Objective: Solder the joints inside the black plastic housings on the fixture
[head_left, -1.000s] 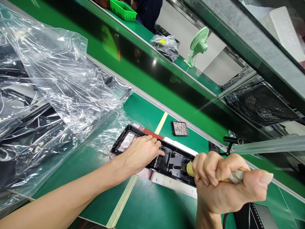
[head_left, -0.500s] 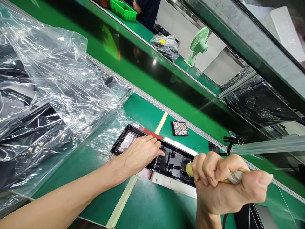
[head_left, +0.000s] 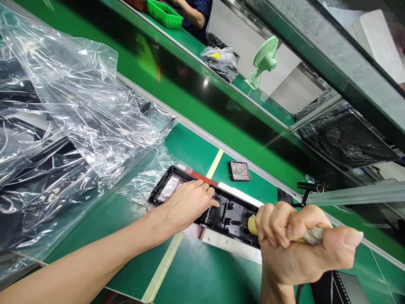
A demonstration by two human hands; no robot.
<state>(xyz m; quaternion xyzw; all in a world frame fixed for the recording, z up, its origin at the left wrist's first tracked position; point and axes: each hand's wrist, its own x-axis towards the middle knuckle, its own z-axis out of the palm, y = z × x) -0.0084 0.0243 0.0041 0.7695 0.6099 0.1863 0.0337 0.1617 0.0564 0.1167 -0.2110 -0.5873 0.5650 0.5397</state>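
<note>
My left hand (head_left: 186,202) flat on black housing (head_left: 221,211) | right hand (head_left: 294,245), fingers clenched around screwdriver (head_left: 253,225), tip in housing | screw tray (head_left: 239,170) beyond housing

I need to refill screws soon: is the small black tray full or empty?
Full: the tray is covered edge to edge with small silvery pieces.

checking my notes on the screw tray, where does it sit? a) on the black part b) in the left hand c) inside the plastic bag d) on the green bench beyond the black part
d: the screw tray lies on the green bench, apart from the black part that the left hand presses down.
</note>
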